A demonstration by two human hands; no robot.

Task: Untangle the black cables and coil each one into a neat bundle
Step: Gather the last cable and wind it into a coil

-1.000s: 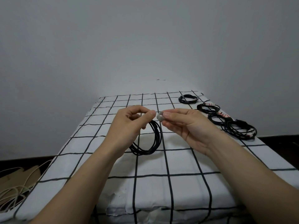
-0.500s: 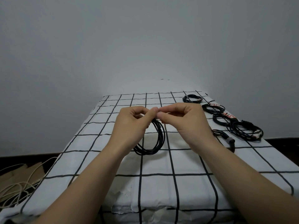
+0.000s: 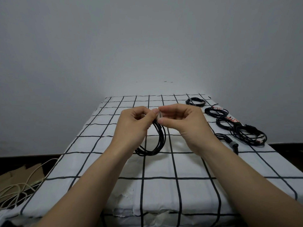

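Black-gridded white cloth [image 3: 196, 194] across lower frame; beige cords [image 3: 14, 190] lower left. Mid-frame, left hand [image 3: 132, 126] curled, gripping top of black cable coil [image 3: 157, 145]; right hand [image 3: 185, 122] pinching grey strap [image 3: 159, 115] there. Farther right, coiled bundles [image 3: 217, 112] in a row.

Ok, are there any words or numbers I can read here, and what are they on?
None can be read.
White tag on the middle coil at the right: red marks, too blurred to read.
White tags on the coil behind it: red marks, too small.
White tags on the big coil: too small.
Grey tie on the held black cable: no writing shows.
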